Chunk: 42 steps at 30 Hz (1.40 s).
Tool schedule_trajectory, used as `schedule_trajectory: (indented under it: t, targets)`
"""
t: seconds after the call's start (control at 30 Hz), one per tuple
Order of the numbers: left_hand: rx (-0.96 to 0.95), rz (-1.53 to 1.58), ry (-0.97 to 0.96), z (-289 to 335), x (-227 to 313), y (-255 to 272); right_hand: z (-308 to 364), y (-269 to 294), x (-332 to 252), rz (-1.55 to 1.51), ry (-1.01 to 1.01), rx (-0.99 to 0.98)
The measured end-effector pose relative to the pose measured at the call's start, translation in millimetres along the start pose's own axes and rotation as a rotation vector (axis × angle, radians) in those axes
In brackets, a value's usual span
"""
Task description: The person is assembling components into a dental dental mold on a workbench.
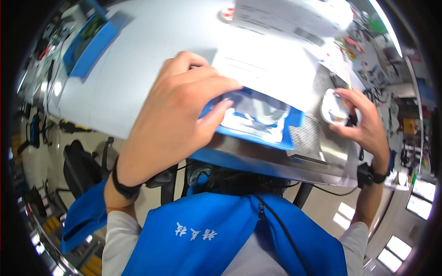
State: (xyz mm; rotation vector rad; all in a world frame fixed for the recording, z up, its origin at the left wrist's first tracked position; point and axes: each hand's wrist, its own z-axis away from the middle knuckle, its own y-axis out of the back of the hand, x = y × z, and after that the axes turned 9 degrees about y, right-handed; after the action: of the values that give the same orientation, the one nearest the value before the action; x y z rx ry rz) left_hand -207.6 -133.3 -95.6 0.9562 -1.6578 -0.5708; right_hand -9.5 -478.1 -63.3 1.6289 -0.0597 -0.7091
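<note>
My left hand (184, 99) hangs over the left end of a shallow blue tray (297, 120). Its thumb and fingers are apart, and nothing shows between them. Inside the tray are clear plastic bags (258, 115) with whitish contents too blurred to name. At the right, my right hand (366, 119) grips a small white rounded part (334, 108) between thumb and fingers. A yellowish spot shows on that part. Printed white paper sheets (271, 69) cover the far side of the tray.
A blue bin (94, 43) with dark green contents stands at the far left of the white table (133, 50). A ribbed grey mat (306, 138) lies beside the tray, near the metal front edge. Chairs (83, 165) stand beyond the table at left, and clutter lies at the far right.
</note>
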Motion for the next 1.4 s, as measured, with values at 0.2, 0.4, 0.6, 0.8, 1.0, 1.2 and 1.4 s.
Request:
schedule_trajectory:
  t: [0.2, 0.4, 0.6, 0.8, 1.0, 1.2, 1.4]
  targets:
    - [-0.229, -0.279, -0.059, -24, 25, 4, -4, -35, 27, -0.099, 0.011, 0.087]
    - [-0.503, -0.475, -0.119, -44, 29, -6, -2, -23, 27, -0.131, 0.08, 0.205]
    - [-0.558, -0.516, -0.075, -45, 30, -15, 2, -7, 2, -0.075, 0.164, 0.355]
    - [-0.661, -0.471, -0.014, -52, 26, 2, -1, 0, 8, -0.076, 0.165, 0.368]
    - [-0.631, -0.494, -0.283, -56, 7, -3, 0, -5, 19, -0.102, 0.11, 0.407]
    - [-0.577, -0.518, -0.365, -54, -1, 1, 11, -15, 22, -0.159, 0.062, 0.311]
    - [-0.605, -0.37, -0.285, -66, -1, 23, 6, -16, 9, -0.18, 0.101, 0.287]
